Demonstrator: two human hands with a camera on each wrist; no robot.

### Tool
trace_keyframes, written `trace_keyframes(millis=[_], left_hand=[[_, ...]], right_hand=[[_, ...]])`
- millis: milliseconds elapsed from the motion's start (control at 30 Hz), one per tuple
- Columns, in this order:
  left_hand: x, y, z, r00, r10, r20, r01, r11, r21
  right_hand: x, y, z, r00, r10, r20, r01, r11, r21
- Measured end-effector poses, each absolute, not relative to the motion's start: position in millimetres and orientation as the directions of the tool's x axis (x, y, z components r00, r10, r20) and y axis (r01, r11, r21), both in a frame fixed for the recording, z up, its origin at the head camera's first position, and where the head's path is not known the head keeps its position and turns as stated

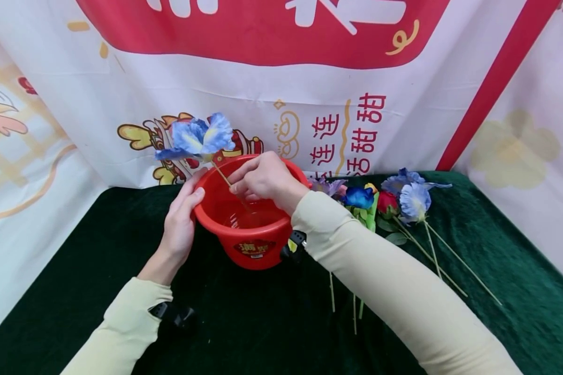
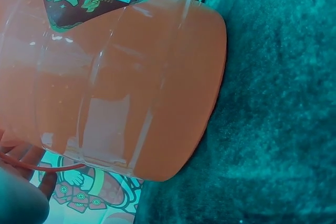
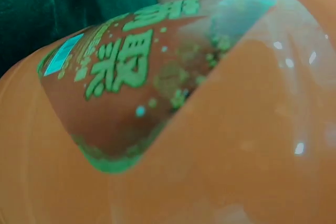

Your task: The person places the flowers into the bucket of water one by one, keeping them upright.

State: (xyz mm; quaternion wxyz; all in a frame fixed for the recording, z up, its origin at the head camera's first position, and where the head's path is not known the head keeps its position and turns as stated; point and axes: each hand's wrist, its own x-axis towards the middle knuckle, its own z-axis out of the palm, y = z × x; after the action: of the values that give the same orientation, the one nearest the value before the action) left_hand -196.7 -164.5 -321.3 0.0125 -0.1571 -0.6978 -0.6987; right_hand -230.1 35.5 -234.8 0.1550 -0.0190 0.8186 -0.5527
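Observation:
A red plastic bucket [image 1: 258, 250] with a dark label stands upright on the green cloth. My left hand [image 1: 180, 216] holds its left side near the rim, thumb toward me; in the left wrist view the fingers [image 2: 31, 163] lie by the bucket's thin handle [image 2: 58, 168]. My right hand [image 1: 265, 179] reaches over the bucket's mouth and pinches the stem of a blue artificial iris [image 1: 199, 138]. The bloom leans left above the rim, and the stem slants down into the bucket. The right wrist view shows only the bucket's label [image 3: 126, 77] and wall close up.
Right of the bucket lie more artificial flowers: a blue rose [image 1: 359, 197], a red rose [image 1: 387, 202], pale blue irises [image 1: 415, 200] and a purple bloom [image 1: 327, 186]. Their stems point toward me, partly under my right arm. A printed curtain [image 1: 244, 83] hangs behind the table.

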Motion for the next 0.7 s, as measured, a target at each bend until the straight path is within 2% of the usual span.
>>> trace_keyframes(millis=[333, 700], left_hand=[[-196.0, -164.2, -321.6, -0.947, 0.198, 0.251, 0.252, -0.023, 0.967], [-194.9, -165.1, -322.4, -0.955, 0.198, 0.221, 0.221, -0.022, 0.975]], right_hand=[[-232.5, 36.9, -234.4, -0.938, -0.207, -0.277, 0.160, 0.450, -0.879], [-232.6, 37.9, -235.9, -0.945, -0.201, -0.259, 0.170, 0.375, -0.911]])
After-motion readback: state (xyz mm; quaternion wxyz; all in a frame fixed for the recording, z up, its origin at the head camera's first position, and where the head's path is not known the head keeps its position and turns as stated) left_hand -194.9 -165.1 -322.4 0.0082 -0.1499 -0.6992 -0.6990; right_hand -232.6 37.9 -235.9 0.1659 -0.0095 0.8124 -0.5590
